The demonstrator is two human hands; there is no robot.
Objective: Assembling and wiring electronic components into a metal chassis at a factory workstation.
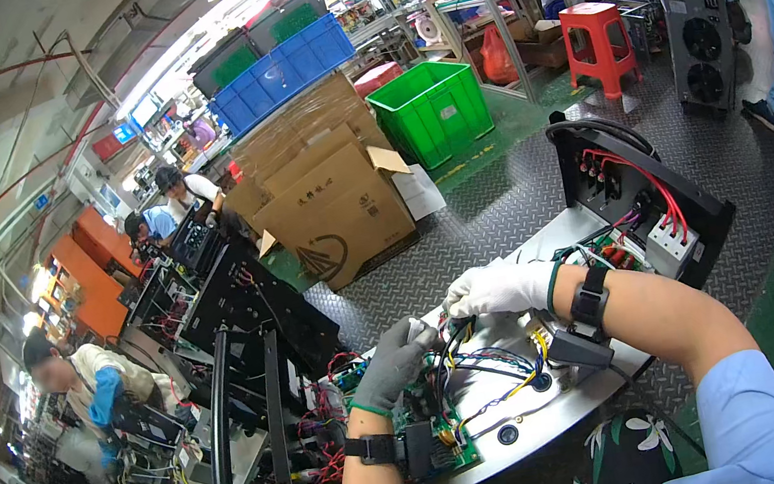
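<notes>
Left hand (391,367), right hand (502,288) close together at wires (442,381), over metal panel (562,417); fingers of both curled, cannot tell if gripping anything.

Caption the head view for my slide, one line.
Grey-gloved left hand and white-gloved right hand close together over a silver panel carrying wires and a green circuit board.

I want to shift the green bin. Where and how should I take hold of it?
Probably by the top rim of the green bin, on opposite sides, coming from above: it stands upright and open-topped, its rim exposed, while a cardboard box stands close by its lower left.
</notes>
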